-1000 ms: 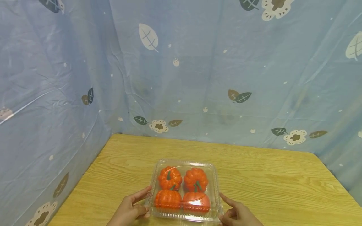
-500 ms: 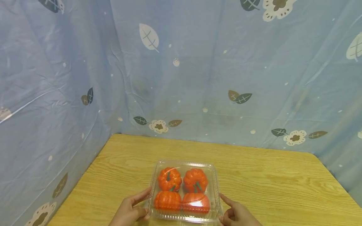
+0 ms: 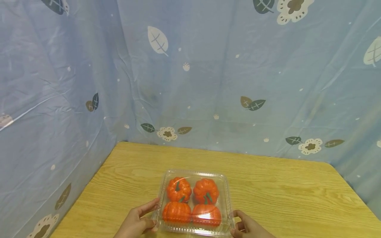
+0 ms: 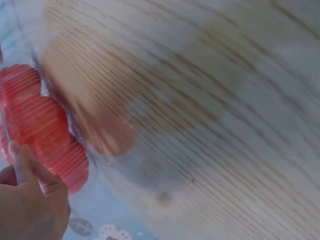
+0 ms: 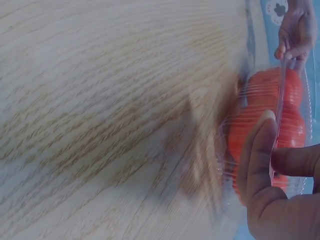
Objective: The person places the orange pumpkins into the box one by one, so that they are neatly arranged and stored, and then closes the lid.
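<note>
A clear plastic clamshell box point(image 3: 225, 198) with its lid down holds several small orange pumpkins point(image 3: 206, 191) with green stems. My left hand point(image 3: 135, 218) grips the box's left edge near the front corner. On the opposite side, my right hand point(image 3: 249, 224) pinches the right edge near its front corner. In the right wrist view, the rim point(image 5: 283, 90) runs between the right hand's thumb and fingers, and the left hand point(image 5: 298, 34) shows at the far end. The left wrist view shows the left hand point(image 4: 35, 195) at the rim, in front of the pumpkins point(image 4: 47, 125).
A wood-grain table point(image 3: 282, 188) lies under the box. A blue curtain point(image 3: 202, 82) with leaf and flower prints hangs behind the table and along its left side.
My right index finger has shifted slightly down along the box's right edge. The left hand keeps its hold, and the whole head view has slid down a little.
</note>
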`<state>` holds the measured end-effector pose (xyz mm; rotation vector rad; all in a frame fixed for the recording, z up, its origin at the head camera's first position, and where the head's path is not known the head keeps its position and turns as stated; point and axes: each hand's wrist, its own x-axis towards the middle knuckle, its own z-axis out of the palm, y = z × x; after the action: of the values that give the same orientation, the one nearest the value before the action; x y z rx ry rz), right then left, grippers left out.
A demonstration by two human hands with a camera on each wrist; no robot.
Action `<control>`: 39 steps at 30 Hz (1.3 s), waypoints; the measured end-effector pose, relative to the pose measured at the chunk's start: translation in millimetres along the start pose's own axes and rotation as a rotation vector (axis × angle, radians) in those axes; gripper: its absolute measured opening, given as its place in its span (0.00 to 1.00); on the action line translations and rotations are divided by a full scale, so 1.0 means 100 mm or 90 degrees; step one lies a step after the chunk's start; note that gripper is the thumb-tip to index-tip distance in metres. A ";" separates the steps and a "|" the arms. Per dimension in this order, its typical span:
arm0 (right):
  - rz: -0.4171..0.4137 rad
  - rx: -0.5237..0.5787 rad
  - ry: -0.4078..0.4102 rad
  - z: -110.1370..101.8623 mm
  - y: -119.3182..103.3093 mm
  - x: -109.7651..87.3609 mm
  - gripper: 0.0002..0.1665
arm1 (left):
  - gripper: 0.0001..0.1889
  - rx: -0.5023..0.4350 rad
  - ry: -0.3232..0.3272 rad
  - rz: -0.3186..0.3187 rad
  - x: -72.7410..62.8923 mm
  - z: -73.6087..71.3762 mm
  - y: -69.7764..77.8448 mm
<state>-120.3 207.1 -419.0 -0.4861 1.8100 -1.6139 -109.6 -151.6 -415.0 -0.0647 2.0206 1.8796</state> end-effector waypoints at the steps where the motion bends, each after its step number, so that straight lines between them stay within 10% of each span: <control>1: -0.001 0.008 -0.002 0.00 0.00 0.00 0.32 | 0.36 -0.003 -0.002 -0.002 0.00 0.00 0.00; 19: -0.007 0.070 -0.052 -0.05 -0.05 -0.05 0.11 | 0.35 -0.007 0.011 -0.011 -0.01 -0.06 -0.01; 23: 0.002 0.019 -0.024 -0.07 -0.03 -0.07 0.18 | 0.30 0.012 -0.006 0.013 -0.01 -0.14 -0.01; 28: -0.006 -0.166 0.086 -0.12 -0.09 -0.12 0.19 | 0.26 0.087 0.074 0.037 0.03 -0.19 0.11; 32: -0.044 -0.360 0.202 -0.17 -0.25 -0.14 0.16 | 0.22 0.203 0.159 0.133 0.05 -0.16 0.30; 39: -0.174 -0.588 0.388 -0.14 -0.57 -0.12 0.06 | 0.25 0.577 0.206 0.439 0.18 -0.11 0.61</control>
<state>-130.0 215.3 -360.7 -0.7015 3.0633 -1.0387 -146.7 -152.2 -362.1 0.6786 3.2207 1.0728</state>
